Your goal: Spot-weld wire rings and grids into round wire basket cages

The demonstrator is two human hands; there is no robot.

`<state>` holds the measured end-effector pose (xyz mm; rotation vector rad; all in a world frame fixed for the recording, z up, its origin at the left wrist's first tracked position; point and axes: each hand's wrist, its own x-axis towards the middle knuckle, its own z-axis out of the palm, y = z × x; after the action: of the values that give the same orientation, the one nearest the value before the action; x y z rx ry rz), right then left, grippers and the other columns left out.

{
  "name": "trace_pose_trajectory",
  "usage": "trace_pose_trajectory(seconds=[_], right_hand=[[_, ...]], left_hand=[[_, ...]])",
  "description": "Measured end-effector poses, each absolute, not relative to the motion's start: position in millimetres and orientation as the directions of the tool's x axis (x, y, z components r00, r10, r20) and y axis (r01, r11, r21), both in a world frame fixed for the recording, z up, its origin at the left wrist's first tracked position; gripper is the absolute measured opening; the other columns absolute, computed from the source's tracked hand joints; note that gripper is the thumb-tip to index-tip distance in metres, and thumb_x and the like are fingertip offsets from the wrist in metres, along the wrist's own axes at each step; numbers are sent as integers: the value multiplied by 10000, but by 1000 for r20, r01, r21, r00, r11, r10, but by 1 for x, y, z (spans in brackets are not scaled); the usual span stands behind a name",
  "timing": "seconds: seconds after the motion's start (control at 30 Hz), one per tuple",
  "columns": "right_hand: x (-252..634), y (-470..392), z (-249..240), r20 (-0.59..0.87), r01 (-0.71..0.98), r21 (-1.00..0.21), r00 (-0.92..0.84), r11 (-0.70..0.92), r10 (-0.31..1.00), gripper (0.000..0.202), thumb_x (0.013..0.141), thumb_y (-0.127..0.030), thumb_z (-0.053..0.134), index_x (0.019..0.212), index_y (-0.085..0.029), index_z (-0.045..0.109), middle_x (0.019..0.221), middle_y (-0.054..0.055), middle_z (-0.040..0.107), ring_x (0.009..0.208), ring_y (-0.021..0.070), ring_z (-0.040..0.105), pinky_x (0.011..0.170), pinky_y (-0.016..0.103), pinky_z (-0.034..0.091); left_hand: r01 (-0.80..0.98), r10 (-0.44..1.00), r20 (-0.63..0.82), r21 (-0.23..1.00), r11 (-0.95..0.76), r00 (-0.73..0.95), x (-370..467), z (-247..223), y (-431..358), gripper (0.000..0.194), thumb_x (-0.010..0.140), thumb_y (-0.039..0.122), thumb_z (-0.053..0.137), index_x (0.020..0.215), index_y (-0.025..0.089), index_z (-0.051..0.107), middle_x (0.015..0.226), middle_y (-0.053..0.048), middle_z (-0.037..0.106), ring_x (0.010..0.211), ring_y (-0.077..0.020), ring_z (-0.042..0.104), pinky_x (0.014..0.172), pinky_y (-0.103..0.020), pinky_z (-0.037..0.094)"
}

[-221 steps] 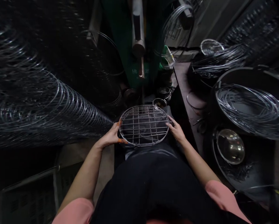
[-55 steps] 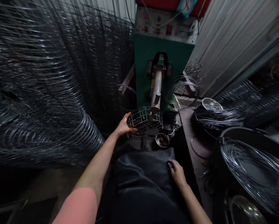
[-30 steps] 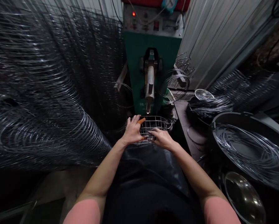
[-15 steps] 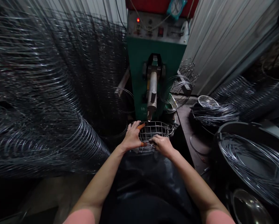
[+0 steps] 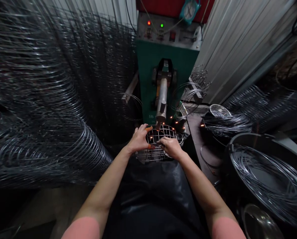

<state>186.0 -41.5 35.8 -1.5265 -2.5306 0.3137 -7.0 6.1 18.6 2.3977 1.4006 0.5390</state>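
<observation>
Head cam: basket (image 5: 160, 154) btwn L+R fingers (image 5: 151, 146).

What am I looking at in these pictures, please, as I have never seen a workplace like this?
There is no robot here: a camera on a person's head looks forward and down at their bare arms. The left hand, with orange coverings on two fingers, and the right hand hold a silver wire-grid basket under the thick metal rod of a green machine. Orange sparks fly around it, so it is probably a welder. To the right, a coil of silver wire lies in a large dark round tub. Tall stacks of silver wire pieces fill the left side.
</observation>
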Motion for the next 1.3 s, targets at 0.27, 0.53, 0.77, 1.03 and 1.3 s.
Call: trace_pose_trajectory(seconds=[0.27,0.53,0.77,1.03,1.3], right_hand=[[181,-33,32,58,903,-184,-385,389,921,253,927,-208,478,1109,-247,650,1084,42,660,915,160,628,662,213,422],[184,-34,20,254,861,-402,-222,311,942,290,847,-202,577,1125,-258,636,1165,50,613,947,181,619,739,249,479],[222,-106,-64,105,433,-901,198,9,975,320,834,-390,478,1005,-156,615,932,91,670,872,222,631,788,345,504],[238,-171,-123,-4,226,-968,427,-111,904,283,741,-417,581,930,-210,617,880,68,657,830,209,616,759,342,491],[273,-147,-97,-431,-577,-802,377,-157,820,255,621,-303,691,838,-209,597,674,-24,572,586,129,558,507,254,470]], left_hand=[[779,900,158,455,-432,407,-3,19,17,942,498,429,814,1314,148,435,1416,-187,351,1328,-327,303,1054,-491,288],[802,912,162,436,-408,376,1,23,27,912,501,436,812,1298,171,456,1385,-168,381,1303,-324,340,1041,-483,317],[829,936,201,436,-349,289,2,20,39,934,485,446,827,1298,170,461,1391,-180,367,1296,-353,333,1043,-538,293],[826,951,163,471,-309,263,4,25,56,911,508,448,814,1298,163,461,1392,-181,369,1285,-348,357,1031,-506,327],[729,958,54,637,-250,282,-43,-15,34,1396,423,542,834,1457,213,-44,1514,-257,10,1388,-422,3,1002,-720,46]])
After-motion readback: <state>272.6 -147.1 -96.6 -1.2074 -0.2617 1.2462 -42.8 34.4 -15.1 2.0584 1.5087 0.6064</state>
